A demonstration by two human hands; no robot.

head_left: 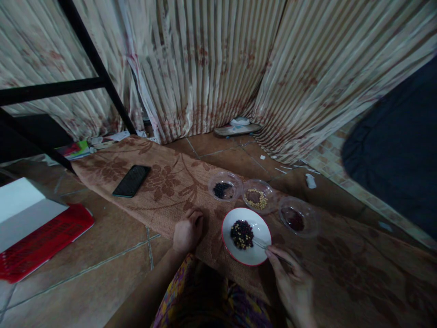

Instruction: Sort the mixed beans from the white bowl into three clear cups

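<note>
My right hand [290, 273] pinches a thin metal pair of tweezers [261, 244], whose tips reach into a white bowl [261, 225] with a red rim. In the bowl lies a mixed heap of beans [241, 234], dark ones with some yellow among them. My left hand [187, 230] rests in a loose fist on the cloth, left of the bowl, with nothing seen in it. Behind the bowl stand three clear plastic dishes: one with black beans [221, 190], one with yellow beans [256, 200], and one with dark red beans [295, 221].
A brown patterned cloth [164, 205] covers the long narrow surface, and a dark phone [132, 181] lies at its left. A red and white box [44, 241] is at the far left. Striped curtains [205, 68] hang behind; white scraps [310, 181] litter the tiled floor.
</note>
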